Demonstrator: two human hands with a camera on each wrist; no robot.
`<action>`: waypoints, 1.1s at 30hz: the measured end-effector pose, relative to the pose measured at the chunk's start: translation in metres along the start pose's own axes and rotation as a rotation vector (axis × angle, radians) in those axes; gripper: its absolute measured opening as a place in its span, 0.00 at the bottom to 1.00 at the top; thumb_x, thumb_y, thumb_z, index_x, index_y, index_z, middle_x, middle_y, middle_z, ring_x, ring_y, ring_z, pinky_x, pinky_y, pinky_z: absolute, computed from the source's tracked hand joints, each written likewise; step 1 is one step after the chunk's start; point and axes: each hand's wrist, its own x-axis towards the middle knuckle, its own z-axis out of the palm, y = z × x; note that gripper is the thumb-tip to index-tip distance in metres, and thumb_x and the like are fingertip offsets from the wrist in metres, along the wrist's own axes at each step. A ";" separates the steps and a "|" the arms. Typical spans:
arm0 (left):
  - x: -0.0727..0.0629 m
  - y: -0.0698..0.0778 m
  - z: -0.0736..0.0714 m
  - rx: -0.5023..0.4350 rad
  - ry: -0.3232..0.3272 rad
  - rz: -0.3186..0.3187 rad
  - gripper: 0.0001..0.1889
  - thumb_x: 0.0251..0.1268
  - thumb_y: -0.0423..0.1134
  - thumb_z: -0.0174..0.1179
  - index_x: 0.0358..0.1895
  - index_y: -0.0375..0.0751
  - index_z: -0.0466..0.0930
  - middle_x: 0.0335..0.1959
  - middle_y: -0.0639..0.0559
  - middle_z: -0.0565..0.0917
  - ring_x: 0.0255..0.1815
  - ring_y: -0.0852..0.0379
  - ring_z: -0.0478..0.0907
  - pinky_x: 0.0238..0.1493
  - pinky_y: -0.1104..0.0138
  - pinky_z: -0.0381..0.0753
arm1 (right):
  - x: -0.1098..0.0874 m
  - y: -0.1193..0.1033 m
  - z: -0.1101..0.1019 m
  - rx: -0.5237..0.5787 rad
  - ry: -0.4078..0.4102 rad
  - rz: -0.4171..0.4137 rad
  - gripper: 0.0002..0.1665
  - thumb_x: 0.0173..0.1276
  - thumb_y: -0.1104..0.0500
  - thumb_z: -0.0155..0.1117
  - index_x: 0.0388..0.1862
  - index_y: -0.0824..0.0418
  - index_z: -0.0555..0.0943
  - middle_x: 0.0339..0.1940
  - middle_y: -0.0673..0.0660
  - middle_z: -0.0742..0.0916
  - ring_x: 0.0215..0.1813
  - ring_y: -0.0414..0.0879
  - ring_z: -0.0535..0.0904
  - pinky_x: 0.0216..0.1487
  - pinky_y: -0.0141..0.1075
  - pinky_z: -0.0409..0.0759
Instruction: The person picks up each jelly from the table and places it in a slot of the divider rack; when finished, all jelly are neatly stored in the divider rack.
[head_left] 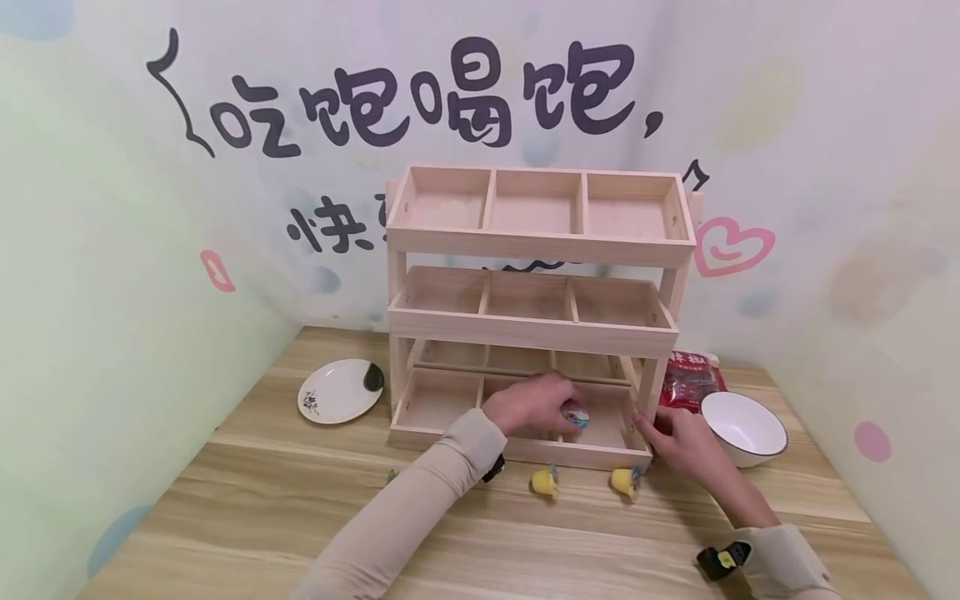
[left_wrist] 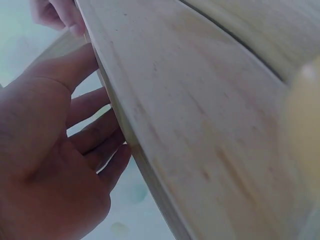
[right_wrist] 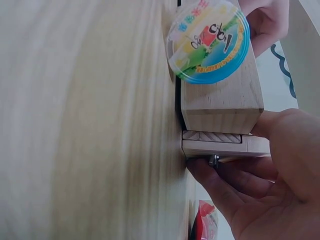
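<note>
A three-compartment bottom tray (head_left: 517,447) sits at the foot of a pale wooden tiered shelf (head_left: 540,244). My left hand (head_left: 534,404) reaches over its front wall, the fingers bent round a jelly cup (head_left: 577,416) with a colourful round lid in the right part. In the left wrist view that hand's fingertips go behind the wooden wall, and the cup is hidden. My right hand (head_left: 684,440) grips the shelf's lower right end, its fingers round the outer side in the right wrist view. Two yellow jelly cups (head_left: 543,482) (head_left: 624,482) lie on their sides in front.
A white plate (head_left: 341,392) with a dark green patch lies left of the shelf. On the right are a white bowl (head_left: 746,425) and a red packet (head_left: 692,382). Something small and green (head_left: 392,475) shows beside the left forearm. Walls stand behind and at both sides.
</note>
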 end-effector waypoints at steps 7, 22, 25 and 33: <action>-0.002 -0.002 0.001 -0.003 -0.007 -0.005 0.12 0.73 0.48 0.72 0.49 0.45 0.88 0.37 0.58 0.85 0.33 0.65 0.78 0.34 0.75 0.77 | 0.001 0.001 0.002 0.002 -0.005 0.006 0.28 0.83 0.45 0.64 0.66 0.67 0.84 0.49 0.64 0.93 0.40 0.49 0.83 0.34 0.36 0.80; -0.030 0.026 0.005 0.054 0.122 0.041 0.25 0.80 0.53 0.64 0.72 0.45 0.80 0.63 0.52 0.87 0.59 0.61 0.83 0.61 0.70 0.83 | 0.002 0.000 0.002 -0.005 0.015 -0.012 0.28 0.83 0.45 0.64 0.65 0.67 0.85 0.50 0.65 0.93 0.39 0.48 0.83 0.33 0.34 0.81; -0.042 0.045 0.015 0.103 0.158 0.100 0.27 0.80 0.54 0.64 0.75 0.50 0.79 0.71 0.53 0.83 0.71 0.58 0.79 0.72 0.68 0.79 | 0.002 0.000 0.001 -0.004 0.016 -0.013 0.27 0.83 0.45 0.64 0.64 0.67 0.85 0.50 0.65 0.93 0.39 0.48 0.82 0.33 0.34 0.80; -0.052 0.079 0.046 0.186 0.215 0.239 0.24 0.80 0.55 0.64 0.71 0.53 0.82 0.69 0.59 0.84 0.70 0.65 0.79 0.72 0.76 0.75 | 0.001 -0.002 0.001 -0.032 0.036 -0.003 0.28 0.82 0.44 0.65 0.61 0.67 0.87 0.49 0.65 0.94 0.38 0.48 0.82 0.34 0.36 0.80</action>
